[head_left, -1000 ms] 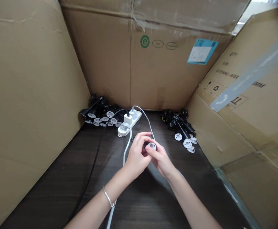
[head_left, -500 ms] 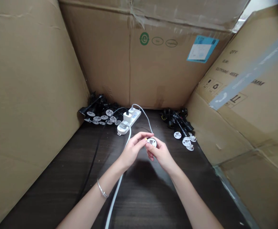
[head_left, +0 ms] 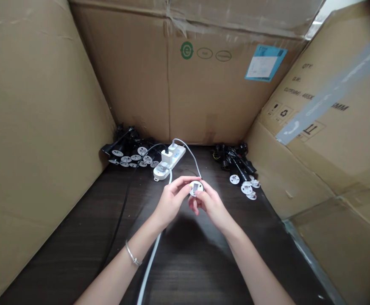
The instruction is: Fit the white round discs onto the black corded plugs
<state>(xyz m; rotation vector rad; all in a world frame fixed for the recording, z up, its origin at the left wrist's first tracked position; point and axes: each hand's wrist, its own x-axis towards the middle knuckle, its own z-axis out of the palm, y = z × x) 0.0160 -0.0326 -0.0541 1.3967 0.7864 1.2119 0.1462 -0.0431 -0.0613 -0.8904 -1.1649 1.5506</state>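
Between my two hands, in the middle of the head view, is a small round white-faced piece (head_left: 196, 187) with a dark rim and a grey rectangular patch at its centre. My left hand (head_left: 172, 197) pinches it from the left, thumb on the face and fingers along the top. From the right, my right hand (head_left: 212, 206) grips its edge with the thumb on the face and the other fingers curled below. A thin grey cable (head_left: 193, 156) runs down to the fingertips at the top of the piece; whether it joins the piece is hidden.
Beyond my hands a white power strip (head_left: 179, 157) carries a white charger (head_left: 166, 157). Black devices with white round ends are heaped at left (head_left: 121, 140) and right (head_left: 235, 159). A black cable (head_left: 121, 216) and a thick white cable (head_left: 149, 267) cross the dark table. Cardboard walls (head_left: 210, 101) surround it.
Both hands and the round piece have shifted slightly left, and its face is turned a little more toward me. The whole view has also moved slightly. The grip stays on it.
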